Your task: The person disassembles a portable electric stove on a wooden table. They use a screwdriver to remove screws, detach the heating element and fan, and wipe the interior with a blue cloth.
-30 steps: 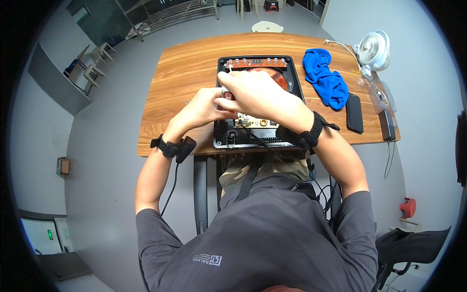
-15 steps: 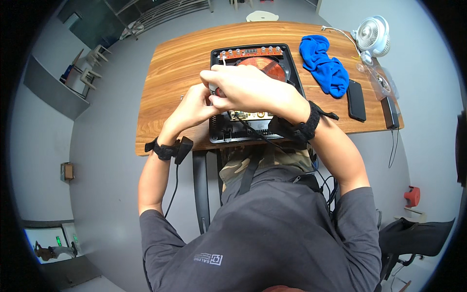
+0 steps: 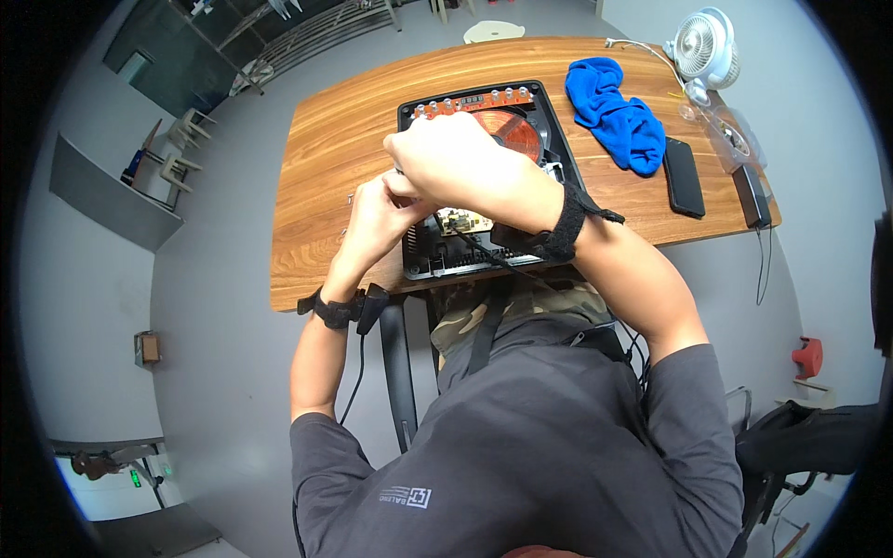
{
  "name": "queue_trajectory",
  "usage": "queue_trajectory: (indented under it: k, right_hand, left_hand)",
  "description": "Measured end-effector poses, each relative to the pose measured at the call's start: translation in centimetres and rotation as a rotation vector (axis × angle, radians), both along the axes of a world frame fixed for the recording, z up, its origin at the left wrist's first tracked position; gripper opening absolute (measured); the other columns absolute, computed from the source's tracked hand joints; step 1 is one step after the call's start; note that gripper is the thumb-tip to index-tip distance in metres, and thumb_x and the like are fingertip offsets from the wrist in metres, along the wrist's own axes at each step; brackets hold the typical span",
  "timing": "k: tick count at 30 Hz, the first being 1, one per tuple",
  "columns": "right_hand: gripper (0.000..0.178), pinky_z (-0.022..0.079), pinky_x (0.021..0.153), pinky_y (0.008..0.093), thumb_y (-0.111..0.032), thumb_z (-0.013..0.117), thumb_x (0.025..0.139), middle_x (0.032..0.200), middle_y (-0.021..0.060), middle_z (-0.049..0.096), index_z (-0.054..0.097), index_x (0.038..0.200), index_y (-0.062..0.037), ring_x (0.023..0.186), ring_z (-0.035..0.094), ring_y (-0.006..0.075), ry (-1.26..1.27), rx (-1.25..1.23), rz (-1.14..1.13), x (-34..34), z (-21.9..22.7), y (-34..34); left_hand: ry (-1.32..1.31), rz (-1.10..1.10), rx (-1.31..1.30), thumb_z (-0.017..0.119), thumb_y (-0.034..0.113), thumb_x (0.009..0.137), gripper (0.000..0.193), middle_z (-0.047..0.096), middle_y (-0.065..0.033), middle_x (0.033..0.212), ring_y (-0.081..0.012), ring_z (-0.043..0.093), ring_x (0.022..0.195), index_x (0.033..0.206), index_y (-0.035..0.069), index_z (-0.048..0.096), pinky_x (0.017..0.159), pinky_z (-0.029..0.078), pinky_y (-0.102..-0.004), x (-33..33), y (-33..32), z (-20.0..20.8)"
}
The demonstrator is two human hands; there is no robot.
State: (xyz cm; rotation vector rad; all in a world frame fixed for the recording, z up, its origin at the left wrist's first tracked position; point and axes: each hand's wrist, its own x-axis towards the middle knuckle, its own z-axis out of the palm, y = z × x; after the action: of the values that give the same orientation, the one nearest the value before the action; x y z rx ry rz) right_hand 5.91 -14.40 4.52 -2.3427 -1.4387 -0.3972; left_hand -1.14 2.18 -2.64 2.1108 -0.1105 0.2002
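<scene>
A wood-grain surface (image 3: 326, 158) carries an open black housing (image 3: 558, 139) at its near edge. Over the housing's left side, the right hand (image 3: 456, 163) bends downward, touching the left hand (image 3: 372, 216) — how closed either grip is, and on what, I cannot tell. Beyond them lie a coppery coil (image 3: 513, 132) and, slimmer, an orange strip board (image 3: 486, 99).

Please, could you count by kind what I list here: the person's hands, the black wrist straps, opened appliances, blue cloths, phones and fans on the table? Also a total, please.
Hands (left hand, right hand): 2
Wrist straps (left strap, right strap): 2
Opened appliance: 1
Blue cloth: 1
Phone: 1
Fan: 1
Total: 8
</scene>
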Motion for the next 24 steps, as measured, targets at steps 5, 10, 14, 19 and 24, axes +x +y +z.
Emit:
queue_trajectory:
  k: [5,10,14,19,24]
  right_hand:
    - [0.024,0.056,0.068,0.0460,-0.024,0.063,0.084,0.076,0.0194,0.068,0.064,0.094,-0.0021,0.077,0.070,0.0372,0.177,-0.001,0.109,0.4,0.5,-1.0]
    - [0.024,0.054,0.069,0.0470,-0.022,0.062,0.082,0.078,0.0185,0.068,0.063,0.096,-0.0025,0.078,0.069,0.0376,0.220,-0.031,0.182,0.0,0.7,-0.8]
    - [0.030,0.057,0.068,0.0439,-0.030,0.065,0.086,0.079,0.0203,0.069,0.067,0.093,-0.0014,0.079,0.071,0.0376,0.138,-0.056,0.069,-0.3,0.5,-0.3]
    - [0.027,0.057,0.065,0.0382,-0.030,0.073,0.084,0.075,0.0153,0.074,0.076,0.077,-0.0036,0.074,0.075,0.0270,0.004,-0.007,-0.111,-1.5,1.1,0.3]
    - [0.023,0.056,0.059,0.0431,-0.020,0.069,0.082,0.071,0.0193,0.067,0.064,0.088,0.0010,0.068,0.071,0.0357,-0.018,0.102,0.058,-0.6,-0.7,0.5]
  left_hand:
    - [0.010,-0.087,-0.102,0.078,0.014,0.089,0.021,0.073,-0.0027,0.087,-0.0077,0.066,0.078,0.100,-0.001,0.068,0.072,0.054,-0.0264,-0.5,0.3,-0.5]
    - [0.076,-0.077,-0.146,0.070,0.011,0.093,0.018,0.070,-0.0038,0.085,-0.0098,0.066,0.079,0.102,-0.004,0.065,0.072,0.054,-0.0270,-1.4,0.9,-1.1]
    - [0.065,-0.063,-0.101,0.068,0.006,0.090,0.012,0.071,-0.0053,0.081,-0.0109,0.066,0.076,0.097,-0.004,0.070,0.067,0.053,-0.0274,-1.2,0.8,-0.9]
    - [0.018,0.047,0.006,0.080,0.016,0.084,0.022,0.069,-0.0046,0.070,-0.0087,0.061,0.065,0.092,-0.003,0.073,0.063,0.050,-0.0275,-1.0,0.3,-0.7]
    - [-0.053,0.085,0.020,0.073,0.000,0.084,0.018,0.074,-0.0068,0.089,-0.0099,0.066,0.082,0.099,-0.007,0.067,0.073,0.054,-0.0274,-1.1,-0.3,-0.7]
